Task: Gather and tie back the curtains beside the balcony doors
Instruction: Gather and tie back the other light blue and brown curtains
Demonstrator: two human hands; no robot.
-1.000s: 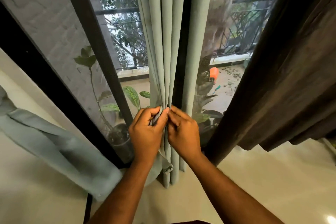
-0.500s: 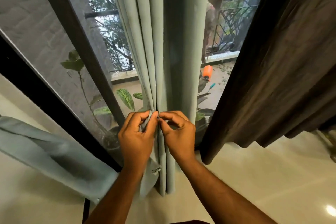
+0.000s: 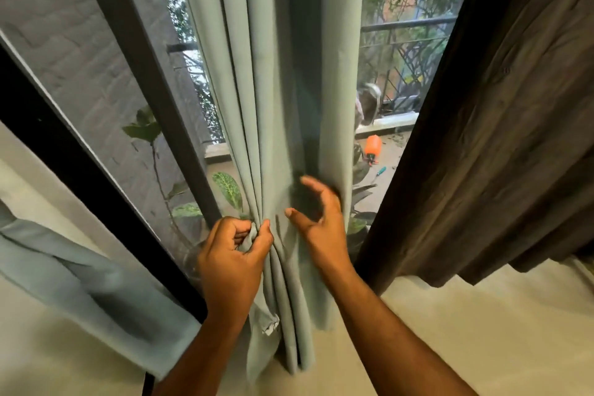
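My right hand [image 3: 316,228] has let go of the pleats and spreads its fingers toward the next fold; my left hand [image 3: 234,254] keeps the gathered pale curtain [image 3: 273,90] pinched at centre; gathering continues, I judge; the door frame [image 3: 154,100] crowds left, the dark curtain [image 3: 501,125] right, open room between.

Both forearms are bare to the bottom frame edge, no sleeve showing. The left hand [image 3: 233,262] and right hand [image 3: 316,230] carry no rings, watch or gloves.
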